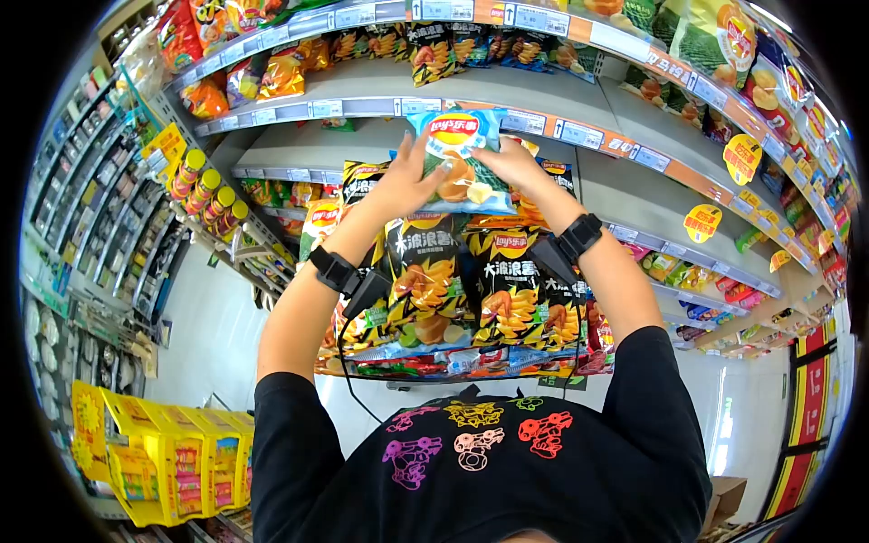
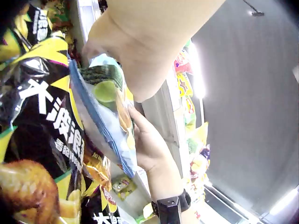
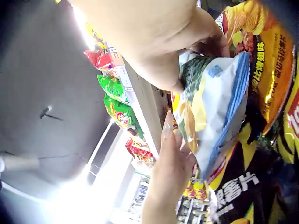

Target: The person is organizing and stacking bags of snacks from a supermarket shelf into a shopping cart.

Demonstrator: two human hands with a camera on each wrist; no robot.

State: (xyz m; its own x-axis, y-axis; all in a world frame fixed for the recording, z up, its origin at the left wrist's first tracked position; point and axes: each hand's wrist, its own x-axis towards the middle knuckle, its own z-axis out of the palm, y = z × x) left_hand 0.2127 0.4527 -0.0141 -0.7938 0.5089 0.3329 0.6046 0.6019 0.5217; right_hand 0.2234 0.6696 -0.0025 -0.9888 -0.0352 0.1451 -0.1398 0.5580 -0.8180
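A light blue bag of chips [image 1: 463, 156] is held upright between two hands, above black bags of chips [image 1: 425, 271]. The left hand [image 1: 405, 185] grips its left side, thumb on the front. On its right side the right hand [image 1: 520, 169] grips it, partly covering the front. In the left wrist view the bag [image 2: 105, 107] is seen edge-on between the near left hand [image 2: 135, 46] and the right hand [image 2: 152, 147]. The right wrist view shows the bag [image 3: 210, 102] under the right hand [image 3: 163, 42], with the left hand [image 3: 170, 170] opposite. Some fingertips are hidden behind the bag.
Shelves with price-label edges [image 1: 362, 109] curve behind the bag, holding more snack bags [image 1: 282, 74]. Yellow-lidded cans [image 1: 210, 180] hang at left. A yellow display stand [image 1: 145, 412] stands at lower left, and a cardboard box [image 1: 727, 498] at lower right.
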